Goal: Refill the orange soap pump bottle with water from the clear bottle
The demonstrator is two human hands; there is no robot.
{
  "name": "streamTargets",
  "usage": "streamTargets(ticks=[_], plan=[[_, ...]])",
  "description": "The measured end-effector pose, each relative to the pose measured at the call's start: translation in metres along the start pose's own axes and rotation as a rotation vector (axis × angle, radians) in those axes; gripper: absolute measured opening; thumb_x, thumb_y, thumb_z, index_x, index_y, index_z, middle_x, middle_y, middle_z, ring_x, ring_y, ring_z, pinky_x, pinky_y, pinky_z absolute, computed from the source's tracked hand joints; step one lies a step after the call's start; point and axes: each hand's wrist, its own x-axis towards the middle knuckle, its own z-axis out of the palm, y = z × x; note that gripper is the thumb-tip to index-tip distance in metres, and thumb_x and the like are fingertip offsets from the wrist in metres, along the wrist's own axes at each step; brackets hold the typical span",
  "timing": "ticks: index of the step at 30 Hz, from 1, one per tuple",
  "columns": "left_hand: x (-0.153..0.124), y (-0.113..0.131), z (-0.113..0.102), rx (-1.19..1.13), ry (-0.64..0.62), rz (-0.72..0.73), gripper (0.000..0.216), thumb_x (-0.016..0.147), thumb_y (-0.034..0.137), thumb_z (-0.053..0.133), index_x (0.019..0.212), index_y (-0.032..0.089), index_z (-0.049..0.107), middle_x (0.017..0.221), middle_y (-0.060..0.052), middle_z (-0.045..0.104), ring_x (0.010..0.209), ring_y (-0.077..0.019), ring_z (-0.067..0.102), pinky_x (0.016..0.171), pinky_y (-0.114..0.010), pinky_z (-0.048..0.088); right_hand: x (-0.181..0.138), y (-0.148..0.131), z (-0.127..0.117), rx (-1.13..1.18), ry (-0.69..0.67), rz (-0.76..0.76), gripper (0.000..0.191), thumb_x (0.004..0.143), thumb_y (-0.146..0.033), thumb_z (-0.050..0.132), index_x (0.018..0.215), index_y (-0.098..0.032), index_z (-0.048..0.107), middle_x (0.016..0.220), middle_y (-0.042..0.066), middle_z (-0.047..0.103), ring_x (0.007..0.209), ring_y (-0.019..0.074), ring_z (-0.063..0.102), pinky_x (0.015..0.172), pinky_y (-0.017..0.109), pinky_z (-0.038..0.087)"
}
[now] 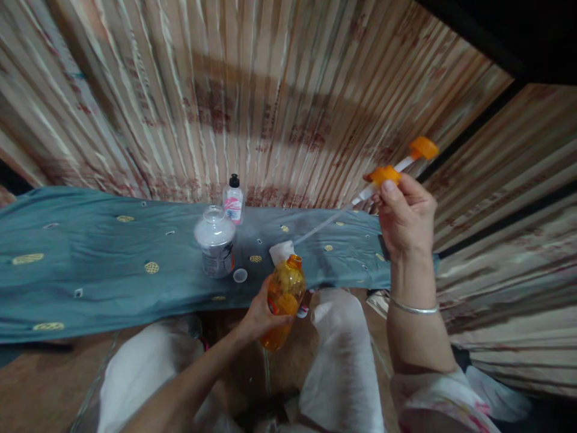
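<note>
At the near edge of the tabletop (pixel 112 300), the left hand (pixel 261 316) holds the amber bottle (pixel 287 288), probably light and slippery, best gripped around its body, while the right hand (pixel 409 215) pinches the orange pump (pixel 386 175) by its collar, the thin tube (pixel 322 224) likely flexible.

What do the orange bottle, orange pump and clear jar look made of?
Orange bottle: likely plastic, glossy and translucent; its tinted wall lets light through, though glass isn't ruled out. Orange pump: probably moulded plastic, with opaque, evenly coloured orange parts. Clear jar: plastic or glass; shiny, see-through shoulder fits both.
</note>
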Motion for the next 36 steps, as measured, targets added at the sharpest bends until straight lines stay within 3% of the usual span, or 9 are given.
streamTargets(ticks=[4, 8, 12, 15, 21, 25, 28, 32, 36], plan=[[0.000, 0.002, 0.002, -0.031, 0.011, -0.012, 0.117, 0.055, 0.048, 0.094, 0.150, 0.020, 0.034, 0.146, -0.018, 0.057, 0.137, -0.0378, 0.055, 0.119, -0.054, 0.041, 0.009, 0.026, 0.009, 0.013, 0.038, -0.065, 0.032, 0.072, -0.049, 0.086, 0.093, -0.028, 0.075, 0.097, 0.000, 0.075, 0.090, 0.0183, 0.069, 0.088, 0.036, 0.055], [0.000, 0.006, 0.000, -0.009, 0.032, -0.012, 0.120, 0.053, 0.051, 0.094, 0.151, 0.019, 0.034, 0.144, -0.018, 0.059, 0.137, -0.0381, 0.056, 0.119, -0.054, 0.041, 0.015, 0.070, 0.031, -0.028, -0.073, -0.067, 0.044, 0.070, -0.051, 0.087, 0.101, -0.025, 0.072, 0.103, 0.002, 0.077, 0.096, 0.0203, 0.071, 0.092, 0.037, 0.055], [-0.002, 0.010, -0.003, 0.027, 0.058, 0.009, 0.118, 0.056, 0.046, 0.094, 0.152, 0.018, 0.033, 0.145, -0.018, 0.058, 0.138, -0.0381, 0.055, 0.121, -0.054, 0.039, 0.015, 0.117, 0.060, -0.317, -0.289, -0.128, 0.037, 0.082, -0.044, 0.076, 0.110, -0.020, 0.070, 0.101, 0.006, 0.076, 0.093, 0.0221, 0.070, 0.091, 0.039, 0.055], [-0.004, 0.013, -0.005, 0.029, 0.069, 0.024, 0.115, 0.058, 0.040, 0.092, 0.154, 0.019, 0.032, 0.148, -0.017, 0.056, 0.141, -0.0375, 0.052, 0.123, -0.054, 0.036, 0.012, 0.153, 0.081, -0.764, -0.545, -0.353, 0.037, 0.094, -0.030, 0.059, 0.128, -0.016, 0.061, 0.118, 0.013, 0.074, 0.105, 0.0265, 0.070, 0.093, 0.042, 0.055], [-0.006, 0.012, -0.008, 0.022, 0.100, 0.007, 0.119, 0.058, 0.034, 0.092, 0.156, 0.020, 0.026, 0.152, -0.019, 0.051, 0.143, -0.0388, 0.050, 0.124, -0.058, 0.034, -0.005, 0.211, 0.122, -0.948, -0.879, -0.491, 0.032, 0.098, -0.010, 0.045, 0.126, -0.012, 0.062, 0.135, 0.021, 0.066, 0.124, 0.0278, 0.061, 0.108, 0.047, 0.049], [-0.005, 0.013, -0.009, 0.037, 0.123, 0.022, 0.122, 0.056, 0.030, 0.092, 0.157, 0.020, 0.026, 0.155, -0.019, 0.049, 0.146, -0.0396, 0.046, 0.126, -0.058, 0.030, -0.018, 0.237, 0.138, -1.074, -1.042, -0.529, 0.024, 0.102, -0.012, 0.043, 0.114, -0.012, 0.064, 0.122, 0.019, 0.069, 0.115, 0.0266, 0.063, 0.101, 0.045, 0.054], [-0.005, 0.015, -0.008, 0.013, 0.107, 0.032, 0.120, 0.056, 0.030, 0.092, 0.156, 0.021, 0.027, 0.156, -0.018, 0.048, 0.147, -0.0393, 0.045, 0.126, -0.058, 0.029, -0.027, 0.252, 0.143, -1.158, -1.122, -0.541, 0.019, 0.101, -0.020, 0.054, 0.116, -0.013, 0.065, 0.119, 0.014, 0.069, 0.111, 0.0250, 0.065, 0.096, 0.045, 0.057], [-0.005, 0.017, -0.007, -0.006, 0.102, 0.036, 0.117, 0.056, 0.031, 0.093, 0.155, 0.021, 0.031, 0.155, -0.018, 0.049, 0.146, -0.0397, 0.046, 0.126, -0.059, 0.029, -0.038, 0.268, 0.144, -1.227, -1.191, -0.535, 0.035, 0.098, -0.037, 0.065, 0.127, -0.017, 0.063, 0.127, 0.009, 0.066, 0.110, 0.0236, 0.067, 0.093, 0.046, 0.058], [-0.006, 0.016, -0.007, 0.000, 0.099, 0.021, 0.117, 0.057, 0.028, 0.093, 0.155, 0.021, 0.029, 0.157, -0.018, 0.048, 0.147, -0.0383, 0.045, 0.127, -0.057, 0.029, -0.043, 0.277, 0.142, -1.236, -1.223, -0.505, 0.038, 0.098, -0.037, 0.064, 0.130, -0.018, 0.061, 0.131, 0.010, 0.064, 0.111, 0.0242, 0.066, 0.093, 0.046, 0.058]])
